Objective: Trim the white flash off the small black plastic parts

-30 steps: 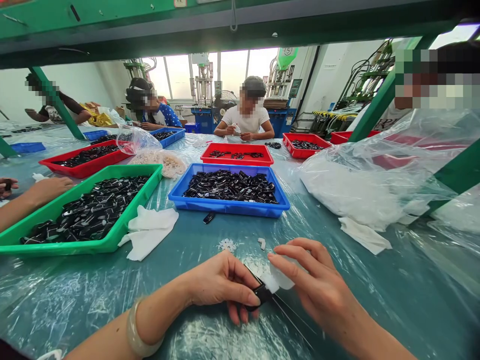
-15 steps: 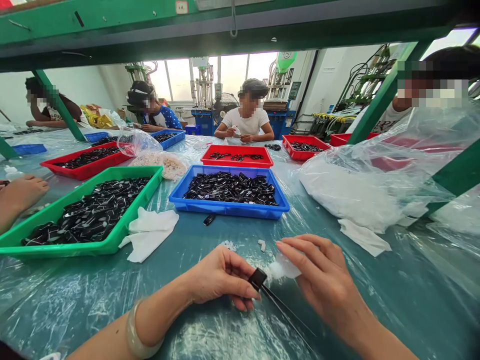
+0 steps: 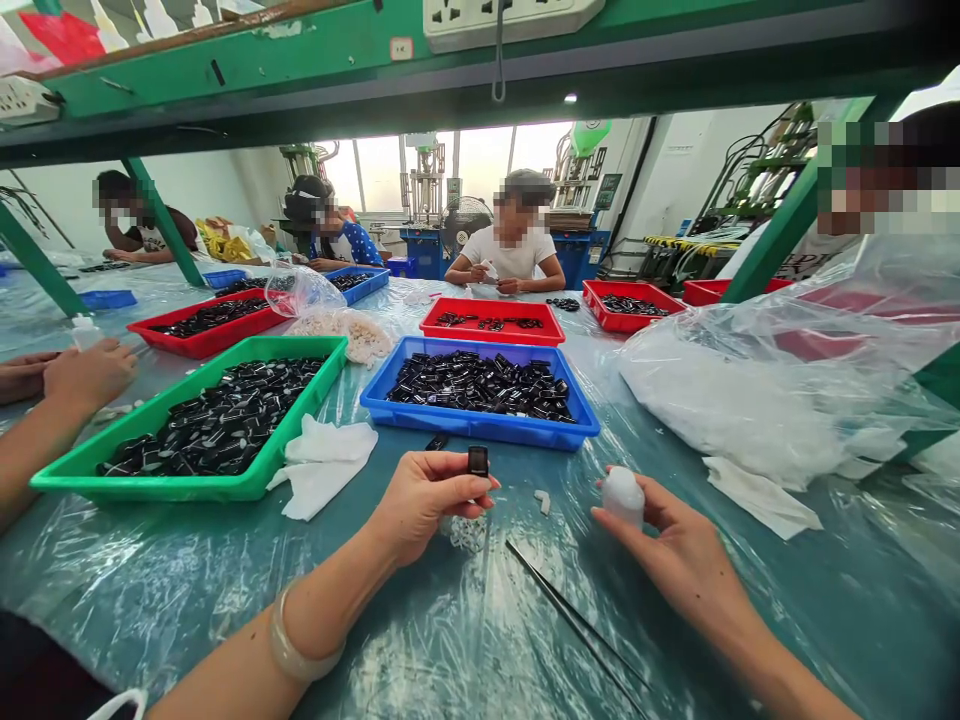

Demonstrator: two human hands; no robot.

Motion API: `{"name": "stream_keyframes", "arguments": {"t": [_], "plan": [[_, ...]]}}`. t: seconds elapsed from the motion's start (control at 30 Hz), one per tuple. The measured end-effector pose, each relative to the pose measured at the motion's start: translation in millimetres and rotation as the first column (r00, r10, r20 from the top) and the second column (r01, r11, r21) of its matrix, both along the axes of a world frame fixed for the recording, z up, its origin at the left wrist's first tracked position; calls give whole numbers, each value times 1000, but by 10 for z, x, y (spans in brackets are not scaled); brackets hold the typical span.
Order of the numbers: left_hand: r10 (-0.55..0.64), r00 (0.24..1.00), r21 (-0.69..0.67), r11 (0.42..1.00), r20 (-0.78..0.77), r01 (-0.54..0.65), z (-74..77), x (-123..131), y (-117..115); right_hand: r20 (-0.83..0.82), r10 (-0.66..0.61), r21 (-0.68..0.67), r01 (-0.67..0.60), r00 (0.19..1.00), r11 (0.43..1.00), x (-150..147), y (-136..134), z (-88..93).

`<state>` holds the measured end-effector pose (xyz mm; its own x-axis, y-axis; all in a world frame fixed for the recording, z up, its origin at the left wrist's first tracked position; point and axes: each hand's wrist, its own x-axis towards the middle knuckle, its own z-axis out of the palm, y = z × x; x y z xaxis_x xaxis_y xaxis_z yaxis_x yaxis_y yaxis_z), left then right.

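The left hand (image 3: 420, 508) pinches a black part (image 3: 478, 461) above the worktop (image 3: 420, 640), on the near side of the blue tray (image 3: 480, 427). The right hand (image 3: 671, 525) grips a white bottle (image 3: 622, 495) between thumb and fingers. Tweezers (image 3: 554, 595) lie between both hands.

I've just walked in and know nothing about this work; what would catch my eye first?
Probably the green tray at left and the blue tray near the middle, both heaped with small black parts. Nearer, the left hand pinches one black piece, while the right hand holds a whitish, rounded object. Dark tweezers lie between the forearms.
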<state>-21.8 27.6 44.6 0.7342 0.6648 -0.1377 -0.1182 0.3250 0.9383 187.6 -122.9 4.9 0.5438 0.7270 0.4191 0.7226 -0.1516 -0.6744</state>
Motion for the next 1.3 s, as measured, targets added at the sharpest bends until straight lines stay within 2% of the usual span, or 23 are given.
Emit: {"name": "stream_keyframes", "arguments": {"t": [0.1, 0.2, 0.3, 0.4, 0.5, 0.63, 0.8, 1.03, 1.3], "plan": [[-7, 1000, 0, 1000, -1, 7, -9, 4, -4, -14, 13, -13, -13, 1000, 1000, -7, -1, -2], [-90, 995, 28, 995, -30, 91, -39, 18, -38, 29, 48, 3, -48, 998, 999, -45, -18, 26], [-247, 965, 34, 967, -88, 251, -84, 39, -100, 198, 141, 48, -153, 970, 987, -110, -44, 82], [-392, 909, 5, 918, -142, 396, -127, 56, -164, 418, 186, 54, -229, 889, 972, -178, -66, 144], [-479, 861, -21, 875, -170, 483, -152, 62, -204, 568, 193, 17, -246, 800, 969, -237, -86, 198], [-516, 838, -59, 856, -177, 514, -159, 65, -229, 669, 197, -20, -248, 716, 969, -313, -113, 271], [-536, 826, -93, 844, -176, 528, -161, 71, -242, 736, 169, 2, -252, 656, 968, -386, -125, 334], [-581, 797, -124, 814, -167, 567, -188, 66, -253, 754, 164, 18, -269, 636, 963, -449, -143, 341], [-588, 792, -136, 809, -168, 572, -220, 58, -244, 736, 184, 31, -304, 651, 952, -430, -144, 325]]}}
